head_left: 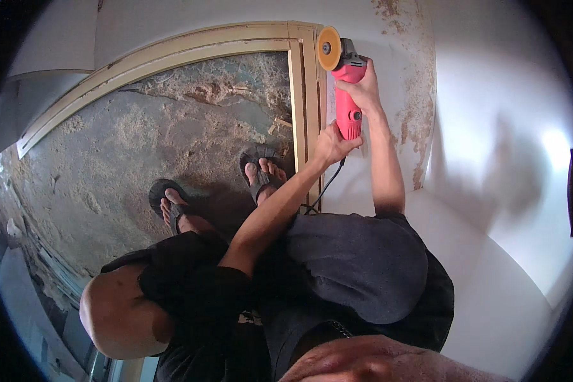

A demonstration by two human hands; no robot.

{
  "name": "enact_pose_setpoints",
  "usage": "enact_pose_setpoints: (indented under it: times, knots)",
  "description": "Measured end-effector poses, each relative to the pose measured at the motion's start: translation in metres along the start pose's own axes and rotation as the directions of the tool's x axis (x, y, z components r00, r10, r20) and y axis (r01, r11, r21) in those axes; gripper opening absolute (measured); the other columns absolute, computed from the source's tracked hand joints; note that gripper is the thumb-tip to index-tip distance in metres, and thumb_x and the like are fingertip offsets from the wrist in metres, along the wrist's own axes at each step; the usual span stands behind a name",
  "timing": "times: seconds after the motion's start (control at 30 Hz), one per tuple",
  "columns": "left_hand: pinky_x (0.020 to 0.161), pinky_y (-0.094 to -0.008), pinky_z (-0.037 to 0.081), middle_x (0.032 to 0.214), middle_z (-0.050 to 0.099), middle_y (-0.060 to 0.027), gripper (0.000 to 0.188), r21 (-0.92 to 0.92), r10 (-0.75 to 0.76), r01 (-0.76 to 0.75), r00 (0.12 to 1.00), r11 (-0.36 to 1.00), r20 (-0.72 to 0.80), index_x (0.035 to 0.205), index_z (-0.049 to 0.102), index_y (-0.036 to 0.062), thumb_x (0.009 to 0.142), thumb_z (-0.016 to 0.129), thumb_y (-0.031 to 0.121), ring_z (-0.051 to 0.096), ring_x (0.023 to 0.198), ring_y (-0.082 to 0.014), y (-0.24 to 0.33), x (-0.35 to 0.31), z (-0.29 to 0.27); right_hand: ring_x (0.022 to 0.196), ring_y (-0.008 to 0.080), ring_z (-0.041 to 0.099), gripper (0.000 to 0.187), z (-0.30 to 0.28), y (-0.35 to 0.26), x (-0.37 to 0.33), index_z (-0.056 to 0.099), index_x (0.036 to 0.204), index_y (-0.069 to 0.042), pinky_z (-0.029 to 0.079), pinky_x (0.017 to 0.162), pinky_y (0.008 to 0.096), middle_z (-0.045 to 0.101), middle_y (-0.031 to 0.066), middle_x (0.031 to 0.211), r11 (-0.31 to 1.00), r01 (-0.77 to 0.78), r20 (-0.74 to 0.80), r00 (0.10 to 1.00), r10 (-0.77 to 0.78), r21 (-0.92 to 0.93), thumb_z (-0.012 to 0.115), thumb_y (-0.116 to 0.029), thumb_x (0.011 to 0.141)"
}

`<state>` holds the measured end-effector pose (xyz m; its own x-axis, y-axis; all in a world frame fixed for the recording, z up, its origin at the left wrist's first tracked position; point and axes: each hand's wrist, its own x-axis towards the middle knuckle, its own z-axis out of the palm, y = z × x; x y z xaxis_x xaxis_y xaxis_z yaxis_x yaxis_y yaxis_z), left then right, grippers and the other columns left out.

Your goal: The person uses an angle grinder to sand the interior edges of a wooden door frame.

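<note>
Both my hands are on a pink angle grinder with a dark gear head. My right hand wraps round its front part, just behind the head. Lower down, my left hand is closed round the rear end, where a black cord comes out. An orange-yellow disc faces left, beside the corner of a cream wooden frame. Whether the disc touches the wood, I cannot tell. The frame's paint looks worn, with darker wood along its edges.
The rough grey floor inside the frame is strewn with sawdust and chips. My sandalled feet rest there. A white wall with shadows stands at the right, beside a patch of peeling brown surface. Boards lie at the lower left.
</note>
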<state>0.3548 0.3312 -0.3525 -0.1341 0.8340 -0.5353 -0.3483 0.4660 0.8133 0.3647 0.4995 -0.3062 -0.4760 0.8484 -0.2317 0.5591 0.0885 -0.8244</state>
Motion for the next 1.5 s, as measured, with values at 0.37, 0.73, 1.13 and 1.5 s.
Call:
enact_pose_setpoints:
  times: [0.37, 0.73, 1.13, 1.5]
  knots:
    - [0.062, -0.0336, 0.060, 0.080, 0.074, -0.0110, 0.054, 0.049, 0.070, -0.068, 0.997, 0.997, -0.039, 0.104, 0.063, -0.0021, 0.076, 0.089, 0.036, 0.073, 0.068, -0.0169, -0.012, -0.002, 0.006, 0.101, 0.0218, 0.065, 0.073, 0.001, -0.006, -0.008, 0.047, 0.128, -0.001, 0.057, 0.088, 0.0389, 0.064, 0.0118, 0.114, 1.000, -0.013, 0.003, 1.000, 0.013, 0.021, 0.086, -0.005, 0.067]
    - [0.080, -0.0456, 0.059, 0.091, 0.075, -0.0227, 0.072, 0.035, -0.016, 0.016, 1.000, 0.999, 0.000, 0.113, 0.065, -0.0032, 0.067, 0.088, 0.047, 0.076, 0.088, -0.0358, -0.018, -0.007, 0.008, 0.106, 0.0206, 0.065, 0.077, 0.001, 0.002, -0.014, 0.047, 0.133, -0.003, 0.056, 0.094, 0.0381, 0.064, 0.0105, 0.118, 1.000, 0.027, -0.005, 1.000, -0.027, -0.006, 0.087, 0.000, 0.067]
    - [0.064, -0.0332, 0.061, 0.080, 0.076, -0.0110, 0.047, 0.051, 0.120, -0.118, 0.991, 0.992, -0.051, 0.103, 0.064, -0.0023, 0.077, 0.086, 0.030, 0.074, 0.068, -0.0168, -0.026, -0.006, 0.013, 0.106, 0.0205, 0.064, 0.077, 0.001, -0.001, -0.016, 0.048, 0.132, -0.002, 0.055, 0.093, 0.0376, 0.064, 0.0105, 0.118, 1.000, 0.010, -0.004, 1.000, -0.010, -0.006, 0.087, -0.002, 0.065]
    - [0.066, -0.0327, 0.061, 0.080, 0.076, -0.0099, 0.048, 0.028, 0.090, -0.089, 0.996, 0.996, -0.023, 0.103, 0.065, -0.0017, 0.076, 0.086, 0.032, 0.074, 0.070, -0.0154, -0.020, -0.005, 0.009, 0.105, 0.0204, 0.065, 0.076, 0.001, 0.003, -0.012, 0.047, 0.132, -0.002, 0.056, 0.092, 0.0385, 0.064, 0.0103, 0.116, 1.000, 0.021, -0.002, 1.000, -0.021, 0.017, 0.086, -0.003, 0.067]
